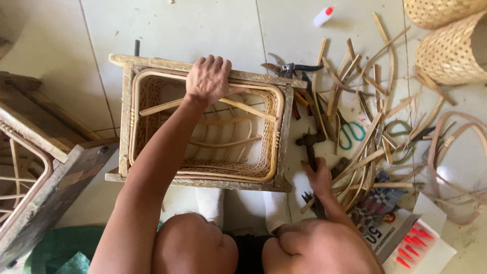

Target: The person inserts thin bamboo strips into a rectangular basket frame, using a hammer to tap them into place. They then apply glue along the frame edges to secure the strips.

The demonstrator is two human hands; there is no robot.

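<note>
The left hand (208, 78) clasps the 12 o'clock rim of the light, stiff rectangular woven rattan basket (152, 94), while the right hand (319, 177) closes on the dark hammer (309, 142) at 3 o'clock.

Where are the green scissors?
The green-handled scissors lie on the floor to the right of the wooden frame, among the cane strips, just beyond the right hand.

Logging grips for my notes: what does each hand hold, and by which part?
Left hand grips the basket by its far rim. Right hand rests on the hammer handle.
</note>
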